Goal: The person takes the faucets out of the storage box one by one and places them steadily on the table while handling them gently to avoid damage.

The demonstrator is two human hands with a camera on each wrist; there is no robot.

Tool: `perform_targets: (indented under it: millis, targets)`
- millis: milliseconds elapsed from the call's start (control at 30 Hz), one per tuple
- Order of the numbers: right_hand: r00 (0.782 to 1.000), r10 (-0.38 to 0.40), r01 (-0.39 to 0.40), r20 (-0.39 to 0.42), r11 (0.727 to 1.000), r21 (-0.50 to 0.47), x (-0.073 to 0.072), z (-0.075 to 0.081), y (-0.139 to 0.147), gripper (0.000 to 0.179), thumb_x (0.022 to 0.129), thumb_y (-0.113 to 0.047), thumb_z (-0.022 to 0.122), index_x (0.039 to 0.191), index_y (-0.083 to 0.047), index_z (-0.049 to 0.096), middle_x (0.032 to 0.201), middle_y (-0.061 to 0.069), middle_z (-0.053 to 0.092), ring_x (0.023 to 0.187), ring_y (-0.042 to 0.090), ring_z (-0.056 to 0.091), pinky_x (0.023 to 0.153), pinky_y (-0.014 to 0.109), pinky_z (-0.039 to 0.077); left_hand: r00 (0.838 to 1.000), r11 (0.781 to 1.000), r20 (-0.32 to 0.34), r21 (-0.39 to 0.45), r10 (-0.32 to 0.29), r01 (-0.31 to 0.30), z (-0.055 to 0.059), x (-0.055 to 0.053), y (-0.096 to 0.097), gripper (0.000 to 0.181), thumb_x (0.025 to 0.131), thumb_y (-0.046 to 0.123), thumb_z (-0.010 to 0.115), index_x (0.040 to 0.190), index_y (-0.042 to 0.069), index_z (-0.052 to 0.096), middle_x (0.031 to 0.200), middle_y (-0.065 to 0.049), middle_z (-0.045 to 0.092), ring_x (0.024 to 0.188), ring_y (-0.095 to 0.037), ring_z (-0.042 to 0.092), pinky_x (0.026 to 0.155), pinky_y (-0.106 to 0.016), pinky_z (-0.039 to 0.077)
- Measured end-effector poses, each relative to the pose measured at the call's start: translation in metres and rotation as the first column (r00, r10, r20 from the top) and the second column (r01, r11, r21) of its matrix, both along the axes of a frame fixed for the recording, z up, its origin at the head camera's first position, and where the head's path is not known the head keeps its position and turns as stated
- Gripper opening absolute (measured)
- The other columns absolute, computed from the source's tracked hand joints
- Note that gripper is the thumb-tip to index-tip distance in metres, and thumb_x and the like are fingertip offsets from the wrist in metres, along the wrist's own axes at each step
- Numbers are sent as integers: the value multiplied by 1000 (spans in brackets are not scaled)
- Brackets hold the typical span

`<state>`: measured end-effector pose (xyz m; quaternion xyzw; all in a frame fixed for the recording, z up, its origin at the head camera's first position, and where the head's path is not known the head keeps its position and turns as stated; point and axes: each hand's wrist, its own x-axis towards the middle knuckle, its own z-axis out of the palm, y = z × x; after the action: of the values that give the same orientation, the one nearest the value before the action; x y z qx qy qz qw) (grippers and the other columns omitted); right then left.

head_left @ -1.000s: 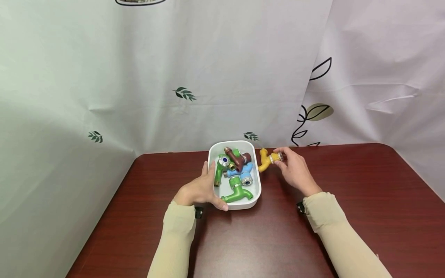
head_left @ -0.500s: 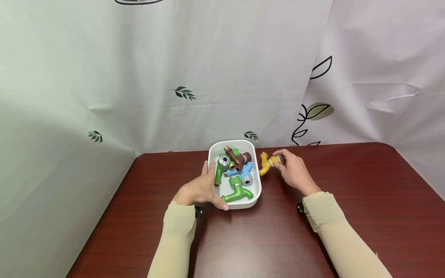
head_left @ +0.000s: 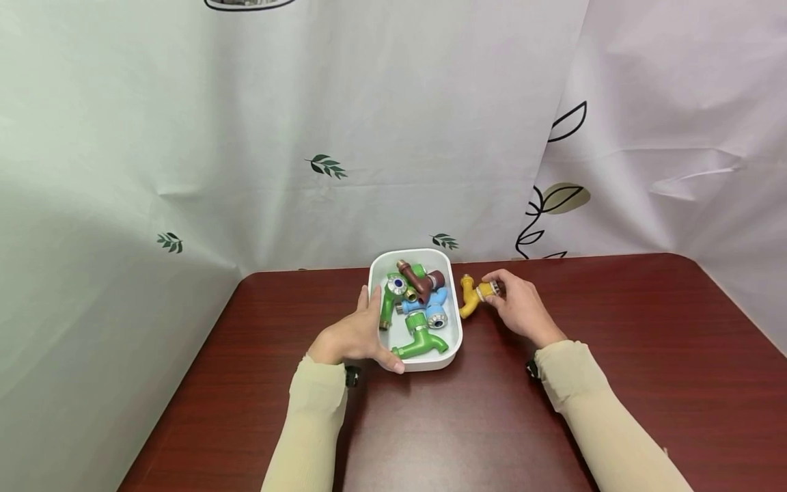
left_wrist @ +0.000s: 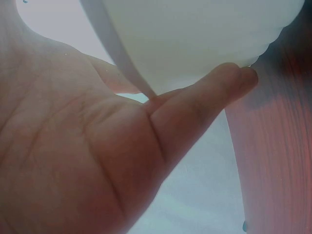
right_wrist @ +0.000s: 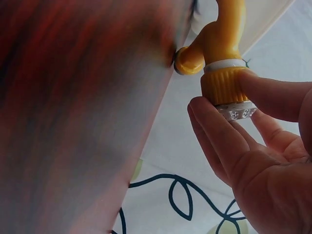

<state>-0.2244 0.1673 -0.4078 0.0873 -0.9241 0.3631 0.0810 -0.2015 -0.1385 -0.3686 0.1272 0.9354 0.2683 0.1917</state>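
Note:
A white tray [head_left: 458, 338] stands near the table's far edge with several plastic faucets in it. Along its left side rests my left hand [head_left: 353, 336], fingers straight and spread, thumb against the front corner. In the left wrist view the fingers touch the tray's outer wall [left_wrist: 195, 39]. Just right of the tray, my right hand [head_left: 519, 304] pinches a yellow faucet [head_left: 470, 298] by its ribbed knob [right_wrist: 222, 85], thumb on one side and fingers on the other. Inside the tray lie green faucets [head_left: 421, 342], a brown faucet [head_left: 421, 281] and a blue faucet [head_left: 435, 311].
The dark red wooden table [head_left: 467, 430] stretches out on both sides of the tray and in front of it. A white cloth [head_left: 393, 171] with leaf prints hangs close behind the table and along the left side.
My right hand has shifted the yellow faucet slightly toward me, beside the tray. The left hand and the tray have stayed in place.

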Motion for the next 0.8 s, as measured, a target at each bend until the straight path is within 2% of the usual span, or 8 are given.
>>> perform_targets:
  millis: [800]
  targets:
    - [999,1,-2,45,999,32,-1,-2,4,28,90,4,68,118,-2,65,120,21,66,104,36,59,93,52,46,1000,1000,5,5,-4,4,-3,-1,0,155,55,40,100,160,4,-7,163,-24,-20,147,-40,24,113,-46,34]
